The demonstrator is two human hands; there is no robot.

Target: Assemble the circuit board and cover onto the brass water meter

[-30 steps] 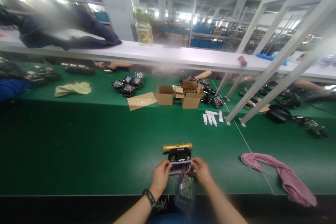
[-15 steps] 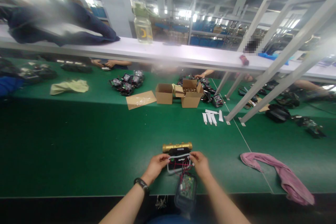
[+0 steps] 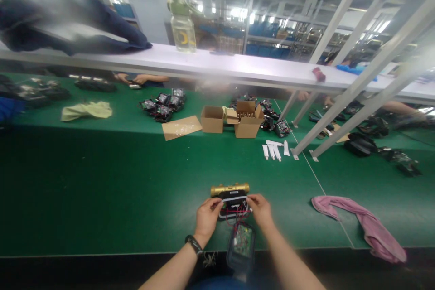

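A black housing (image 3: 232,195) with a brass pipe fitting (image 3: 229,188) behind it lies near the front edge of the green table. A pale grey gasket ring (image 3: 234,199) lies over the housing. My left hand (image 3: 208,217) pinches the ring's left side, and my right hand (image 3: 260,210) pinches its right side. Red wires (image 3: 234,211) run from the housing to a dark case with a green circuit board (image 3: 243,240), which overhangs the table edge between my forearms.
Two cardboard boxes (image 3: 212,120), white tubes (image 3: 272,150) and a flat cardboard sheet (image 3: 181,127) stand or lie farther back. A pink cloth (image 3: 365,222) lies at the right. Metal posts (image 3: 326,113) carry a white shelf (image 3: 217,61) with a bottle (image 3: 183,27).
My left hand has shifted slightly right and turned more upright, still pinching the ring. The ring has moved a little up and right over the housing. My right hand has barely moved.
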